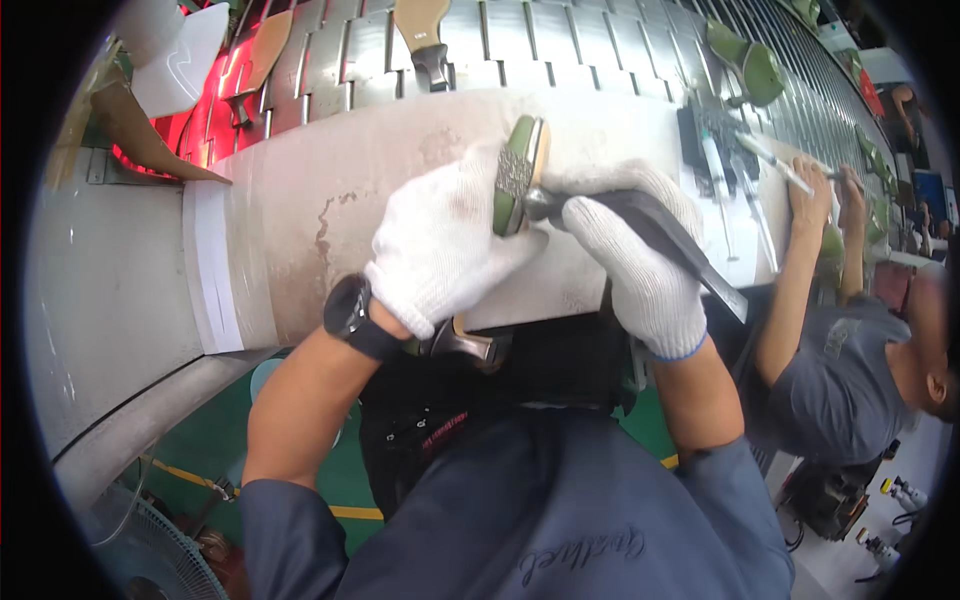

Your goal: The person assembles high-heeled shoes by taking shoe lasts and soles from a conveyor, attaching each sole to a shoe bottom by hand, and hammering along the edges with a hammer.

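My left hand [440, 235], in a white knit glove, grips a green shoe [512, 215] with a rough, sparkly grey band and a tan sole edge. The shoe is held on its side above the worktable, partly hidden by the fingers. My right hand [650, 265], gloved the same way, is closed around a dark metal hammer [640, 215]. Its rounded face is against or very close to the shoe's sole edge; I cannot tell whether they touch. The hammer's other end flares flat past my thumb. Below my left wrist, part of another shoe [465, 345] with a shiny heel shows at the table edge.
A pale, stained worktable [290, 215] runs before me, with a slatted metal conveyor [510, 45] behind it. Tan shoe soles [420, 25] and a green shoe [752, 65] lie on the conveyor. At right a co-worker [850, 365] reaches over brushes [718, 170]. A fan [150, 550] stands lower left.
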{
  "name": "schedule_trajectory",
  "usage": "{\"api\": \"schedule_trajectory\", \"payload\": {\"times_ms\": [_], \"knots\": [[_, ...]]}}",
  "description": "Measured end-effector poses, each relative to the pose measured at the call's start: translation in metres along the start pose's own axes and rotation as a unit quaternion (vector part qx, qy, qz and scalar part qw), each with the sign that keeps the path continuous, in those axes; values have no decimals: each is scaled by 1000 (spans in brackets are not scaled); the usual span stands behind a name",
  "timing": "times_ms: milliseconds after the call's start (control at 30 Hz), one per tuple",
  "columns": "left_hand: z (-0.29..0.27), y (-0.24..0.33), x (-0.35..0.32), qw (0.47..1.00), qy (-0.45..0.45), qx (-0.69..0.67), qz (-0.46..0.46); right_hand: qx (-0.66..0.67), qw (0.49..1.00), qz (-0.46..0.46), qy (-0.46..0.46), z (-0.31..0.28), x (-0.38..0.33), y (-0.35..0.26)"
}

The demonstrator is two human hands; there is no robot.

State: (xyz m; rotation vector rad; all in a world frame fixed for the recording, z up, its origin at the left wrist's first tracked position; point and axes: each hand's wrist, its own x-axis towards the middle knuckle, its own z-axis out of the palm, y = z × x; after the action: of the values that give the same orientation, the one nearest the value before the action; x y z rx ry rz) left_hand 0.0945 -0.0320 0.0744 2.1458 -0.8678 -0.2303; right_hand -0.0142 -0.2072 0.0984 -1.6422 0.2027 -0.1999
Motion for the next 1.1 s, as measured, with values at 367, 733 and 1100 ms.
{"api": "schedule_trajectory", "payload": {"times_ms": [367,733,1100], "knots": [[-12,2,7,997,-61,28,-42,-2,988,134,78,-26,80,35],[-59,57,-23,967,55,-145,204,74,993,91,21,-21,-1,15],[-33,74,-34,963,131,-108,208,-57,985,-106,-123,-28,-64,-124]]}}
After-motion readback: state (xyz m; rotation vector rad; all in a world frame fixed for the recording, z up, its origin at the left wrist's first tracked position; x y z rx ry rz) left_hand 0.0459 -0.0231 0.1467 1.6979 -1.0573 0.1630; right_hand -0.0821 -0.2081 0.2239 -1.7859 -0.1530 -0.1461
